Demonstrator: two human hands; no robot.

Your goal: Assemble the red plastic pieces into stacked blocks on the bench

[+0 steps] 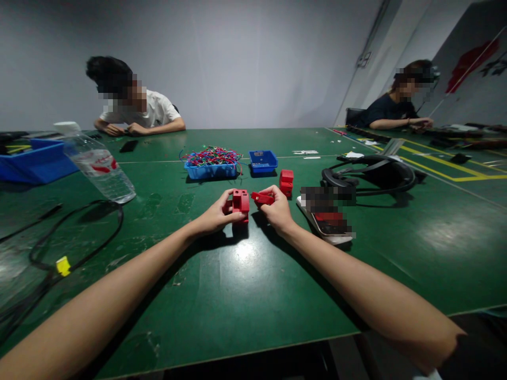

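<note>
My left hand (216,214) is closed around a red plastic block (240,203) held just above the green table (245,285). Right beside it, my right hand (277,210) pinches a smaller flat red piece (262,198), its tip almost touching the block. Another red block (286,182) stands on the table just beyond my right hand. Farther back sit a blue tray of coloured wires (212,161) and a small blue tray (263,161).
A clear water bottle (99,166) lies tilted at the left, near a black cable with a yellow tag (62,265). A phone (327,221) and a black headset (370,174) lie at the right. A large blue bin (37,161) is far left. Two people sit at the far side.
</note>
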